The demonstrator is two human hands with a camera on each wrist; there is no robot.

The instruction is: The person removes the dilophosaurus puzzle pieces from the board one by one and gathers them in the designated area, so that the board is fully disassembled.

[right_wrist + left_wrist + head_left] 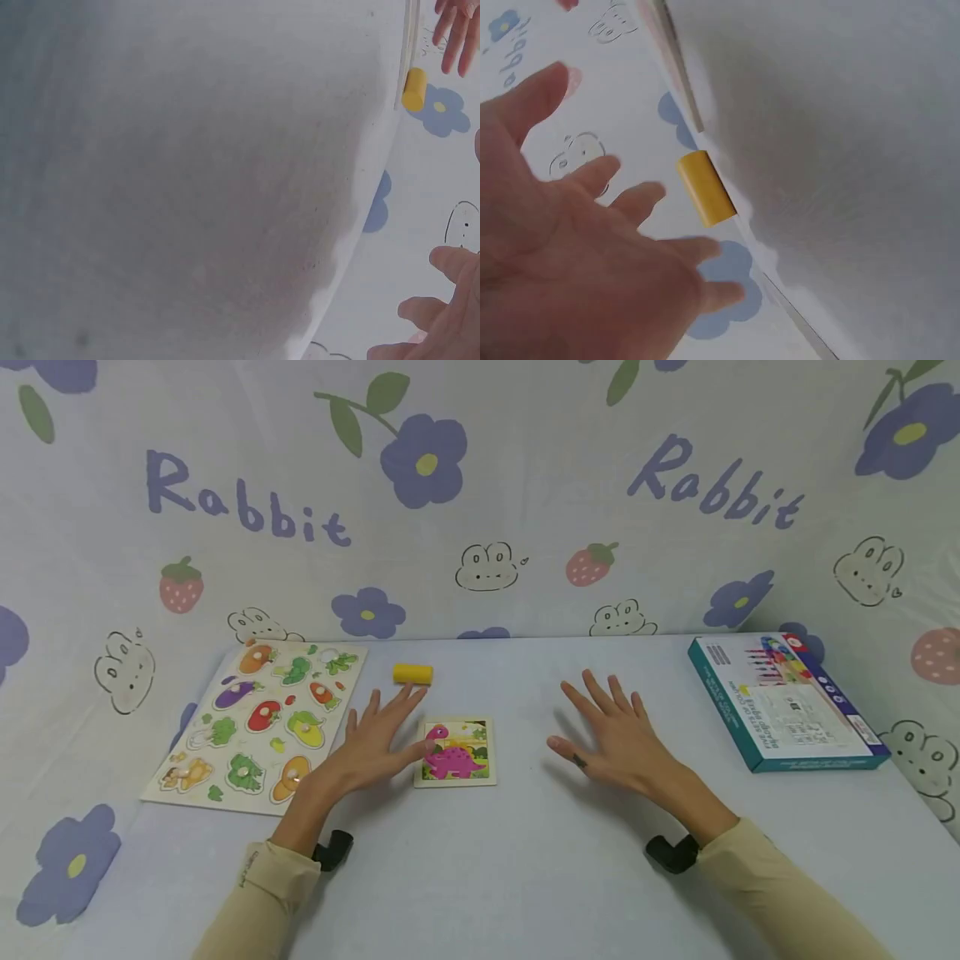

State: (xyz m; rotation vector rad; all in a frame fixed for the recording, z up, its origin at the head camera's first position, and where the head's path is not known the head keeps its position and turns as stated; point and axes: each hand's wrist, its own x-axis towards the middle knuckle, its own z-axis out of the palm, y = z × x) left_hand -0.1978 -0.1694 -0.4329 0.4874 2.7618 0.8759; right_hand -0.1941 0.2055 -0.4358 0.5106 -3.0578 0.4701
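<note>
My left hand (378, 739) hovers over the table with its fingers spread and holds nothing. Its thumb overlaps the left edge of a small square dinosaur puzzle (455, 753) in the head view. Beyond its fingertips a yellow cylinder (412, 674) lies on its side; the left wrist view shows the same yellow cylinder (706, 187) past the fingers. To the right of the puzzle, my right hand (618, 739) is also spread, palm down, with nothing in it. In the right wrist view its fingers (427, 311) show at the lower right.
A wooden vegetable peg puzzle board (277, 747) lies at the left, partly behind my left wrist. At the right rests a teal-edged flat box (787, 702). The white table (487, 877) meets a printed cloth backdrop (517, 485) at the back.
</note>
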